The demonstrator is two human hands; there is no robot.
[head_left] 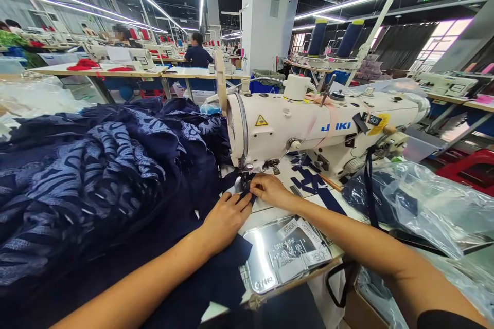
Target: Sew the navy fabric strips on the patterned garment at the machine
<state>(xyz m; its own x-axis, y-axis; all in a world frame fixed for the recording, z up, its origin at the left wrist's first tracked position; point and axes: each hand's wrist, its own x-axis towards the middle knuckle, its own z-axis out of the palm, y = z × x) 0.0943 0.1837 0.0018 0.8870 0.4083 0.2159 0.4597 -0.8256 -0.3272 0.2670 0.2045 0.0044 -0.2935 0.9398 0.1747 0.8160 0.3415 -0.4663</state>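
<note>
A white JUKI sewing machine [278, 123] stands in front of me. My left hand [227, 216] lies just left of its needle area, fingers stretched out and resting on navy fabric [200, 195]. Close beside it, my right hand [272, 190] pinches the edge of a small navy fabric piece [249, 193] at the presser foot [244, 177]. The fingers partly hide this piece. A large heap of navy fabric with light blue patterns [100, 175] fills the left side and hangs over the table's front.
Navy fabric strips [309, 180] lie beneath the machine arm. Nearer me is a metal tin lid [258, 262] with woven labels [304, 247]. Clear plastic bags [428, 200] lie at right. Thread cones [349, 38] stand behind; a person [198, 51] sits farther back.
</note>
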